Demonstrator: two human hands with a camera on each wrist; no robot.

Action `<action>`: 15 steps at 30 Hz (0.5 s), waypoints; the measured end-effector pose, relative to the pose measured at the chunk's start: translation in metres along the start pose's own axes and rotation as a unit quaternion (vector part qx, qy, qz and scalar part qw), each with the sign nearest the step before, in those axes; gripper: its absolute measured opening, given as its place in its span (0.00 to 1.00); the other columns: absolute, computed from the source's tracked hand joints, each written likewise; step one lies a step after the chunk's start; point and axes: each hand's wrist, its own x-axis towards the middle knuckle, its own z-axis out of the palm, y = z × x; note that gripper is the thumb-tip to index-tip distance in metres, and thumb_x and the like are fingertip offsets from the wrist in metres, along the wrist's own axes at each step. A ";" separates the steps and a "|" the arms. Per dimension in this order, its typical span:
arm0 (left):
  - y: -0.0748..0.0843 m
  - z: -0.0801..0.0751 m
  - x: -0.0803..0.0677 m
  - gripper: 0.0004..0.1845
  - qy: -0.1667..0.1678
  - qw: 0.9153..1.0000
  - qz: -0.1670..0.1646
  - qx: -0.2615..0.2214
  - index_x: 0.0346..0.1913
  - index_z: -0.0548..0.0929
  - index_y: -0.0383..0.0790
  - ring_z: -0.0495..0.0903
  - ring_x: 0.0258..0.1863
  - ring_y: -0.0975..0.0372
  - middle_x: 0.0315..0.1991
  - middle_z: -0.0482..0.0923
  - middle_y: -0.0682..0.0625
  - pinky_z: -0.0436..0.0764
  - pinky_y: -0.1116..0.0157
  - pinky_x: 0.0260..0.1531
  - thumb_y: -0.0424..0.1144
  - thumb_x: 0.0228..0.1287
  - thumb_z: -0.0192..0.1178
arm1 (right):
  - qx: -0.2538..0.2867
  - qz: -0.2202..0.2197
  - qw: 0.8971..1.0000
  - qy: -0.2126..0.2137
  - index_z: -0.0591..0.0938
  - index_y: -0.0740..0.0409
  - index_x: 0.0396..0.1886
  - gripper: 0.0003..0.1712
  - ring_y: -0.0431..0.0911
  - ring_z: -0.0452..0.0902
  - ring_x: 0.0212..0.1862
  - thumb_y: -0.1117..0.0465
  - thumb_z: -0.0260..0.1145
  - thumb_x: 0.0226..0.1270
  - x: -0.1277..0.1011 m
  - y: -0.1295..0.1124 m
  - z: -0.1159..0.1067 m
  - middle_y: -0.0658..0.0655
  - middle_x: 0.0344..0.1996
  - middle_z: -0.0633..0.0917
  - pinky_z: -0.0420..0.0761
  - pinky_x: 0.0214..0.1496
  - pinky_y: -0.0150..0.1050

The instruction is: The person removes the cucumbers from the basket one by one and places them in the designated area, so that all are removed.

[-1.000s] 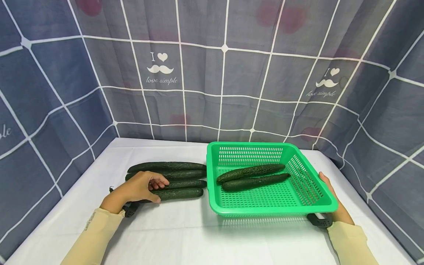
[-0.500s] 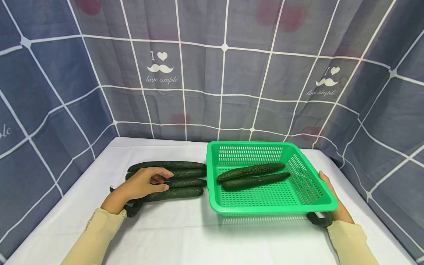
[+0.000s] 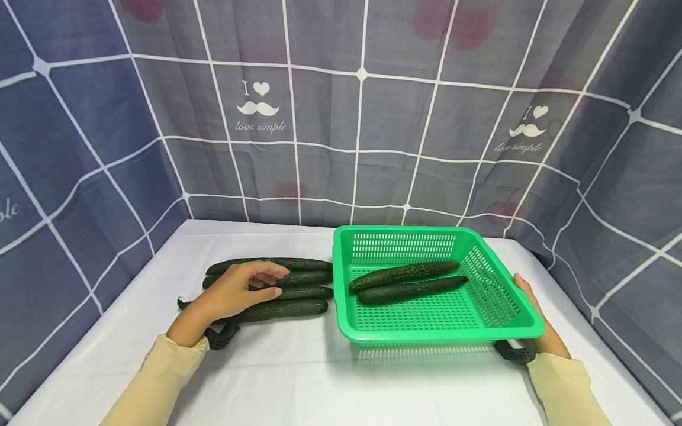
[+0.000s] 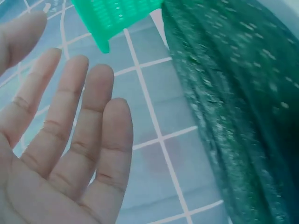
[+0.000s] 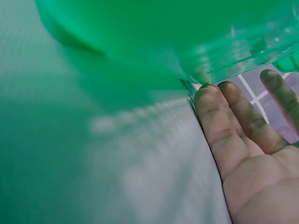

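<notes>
Right hand (image 3: 538, 322), fingers straight, rests flat against the near-right wall of the green basket (image 3: 511, 331). Left hand (image 3: 234, 291), fingers spread and relaxed, hovers over 4 loose cucumbers (image 3: 298, 293) left of the basket, gripping none. 2 cucumbers in the basket (image 3: 407, 283) lie farther right.

Basket (image 3: 511, 331) on counter (image 3: 298, 378), right of centre. Two cucumbers (image 3: 405, 283) in basket, side by side, lengthwise left to right. Four more cucumbers (image 3: 303, 293) on counter just left of basket, in row front to back, ends near basket wall. Left hand (image 3: 234, 291) over their left ends. Right hand (image 3: 535, 319) against basket's right wall. Curtain (image 3: 362, 118) behind and at both sides.
</notes>
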 end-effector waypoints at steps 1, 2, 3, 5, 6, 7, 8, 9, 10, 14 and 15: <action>0.002 -0.001 0.000 0.17 0.004 1.000 0.001 0.001 0.62 0.87 0.35 0.88 0.54 0.47 0.58 0.88 0.41 0.87 0.54 0.54 0.36 0.75 0.71 | 0.001 0.002 1.000 0.001 0.90 0.48 0.61 0.46 0.44 0.90 0.52 0.42 0.23 0.88 0.000 0.000 0.000 0.52 0.52 0.92 0.88 0.55 0.34; 0.004 -0.001 0.001 0.17 0.008 1.000 0.001 0.001 0.62 0.87 0.36 0.88 0.53 0.47 0.58 0.88 0.42 0.87 0.54 0.54 0.35 0.74 0.71 | -0.002 0.002 1.000 0.001 0.90 0.48 0.61 0.46 0.44 0.90 0.52 0.42 0.23 0.88 0.000 0.000 0.000 0.52 0.52 0.92 0.88 0.55 0.34; 0.005 -0.002 0.001 0.17 0.011 1.000 -0.001 0.000 0.62 0.87 0.37 0.88 0.53 0.47 0.58 0.88 0.43 0.87 0.55 0.54 0.35 0.74 0.71 | -0.004 0.003 1.000 0.003 0.90 0.47 0.61 0.46 0.44 0.90 0.52 0.42 0.23 0.88 0.000 0.000 0.000 0.52 0.52 0.92 0.88 0.55 0.34; 0.010 -0.005 0.002 0.17 0.018 1.000 -0.006 -0.005 0.62 0.87 0.37 0.88 0.54 0.48 0.58 0.88 0.44 0.87 0.56 0.54 0.35 0.74 0.71 | 0.000 0.004 1.000 -0.001 0.89 0.48 0.62 0.46 0.44 0.90 0.52 0.42 0.22 0.88 0.000 0.000 0.000 0.52 0.53 0.91 0.88 0.55 0.34; 0.012 -0.006 0.002 0.17 0.022 1.000 -0.010 -0.009 0.62 0.87 0.37 0.88 0.54 0.48 0.58 0.88 0.45 0.86 0.56 0.54 0.36 0.75 0.70 | -0.006 0.003 1.000 0.003 0.90 0.47 0.62 0.46 0.44 0.90 0.52 0.42 0.22 0.88 0.000 0.000 0.000 0.52 0.52 0.91 0.88 0.55 0.34; 0.015 -0.007 0.003 0.17 0.025 1.000 -0.013 -0.013 0.62 0.88 0.38 0.88 0.54 0.49 0.58 0.88 0.45 0.86 0.57 0.54 0.36 0.75 0.70 | -0.010 0.001 1.000 0.005 0.90 0.47 0.62 0.46 0.44 0.90 0.52 0.43 0.22 0.88 0.000 0.000 0.000 0.52 0.52 0.92 0.88 0.54 0.34; 0.017 -0.008 0.004 0.17 0.027 0.999 -0.017 -0.019 0.62 0.87 0.37 0.88 0.54 0.49 0.58 0.88 0.45 0.86 0.58 0.54 0.36 0.75 0.70 | -0.021 -0.002 1.000 0.009 0.90 0.46 0.61 0.46 0.43 0.90 0.51 0.43 0.21 0.88 0.000 0.000 0.000 0.51 0.52 0.92 0.88 0.54 0.34; 0.018 -0.009 0.005 0.17 0.030 0.999 -0.019 -0.022 0.62 0.88 0.38 0.88 0.53 0.51 0.58 0.88 0.46 0.86 0.59 0.54 0.36 0.75 0.70 | -0.028 -0.003 1.000 0.012 0.90 0.45 0.61 0.47 0.43 0.91 0.51 0.43 0.21 0.88 -0.001 0.000 -0.001 0.51 0.51 0.92 0.88 0.54 0.34; 0.020 -0.010 0.005 0.17 0.033 0.999 -0.021 -0.026 0.62 0.88 0.37 0.88 0.53 0.52 0.58 0.88 0.45 0.86 0.59 0.54 0.36 0.75 0.70 | -0.026 -0.002 1.000 0.012 0.90 0.45 0.61 0.46 0.43 0.91 0.51 0.43 0.21 0.88 -0.001 0.000 -0.001 0.51 0.51 0.92 0.88 0.54 0.34; 0.026 -0.011 0.009 0.17 0.039 0.998 -0.021 -0.039 0.63 0.87 0.37 0.88 0.53 0.55 0.57 0.88 0.45 0.86 0.61 0.53 0.36 0.76 0.69 | 0.002 0.004 1.000 0.004 0.90 0.48 0.61 0.46 0.44 0.90 0.52 0.42 0.22 0.88 -0.002 0.000 -0.003 0.53 0.52 0.92 0.88 0.55 0.34; 0.027 -0.011 0.010 0.17 0.041 0.998 -0.019 -0.042 0.63 0.87 0.37 0.88 0.53 0.56 0.57 0.88 0.45 0.86 0.62 0.54 0.35 0.76 0.69 | 0.011 0.005 1.000 0.002 0.90 0.49 0.61 0.46 0.44 0.90 0.52 0.42 0.23 0.88 -0.002 0.000 -0.003 0.53 0.52 0.92 0.88 0.55 0.34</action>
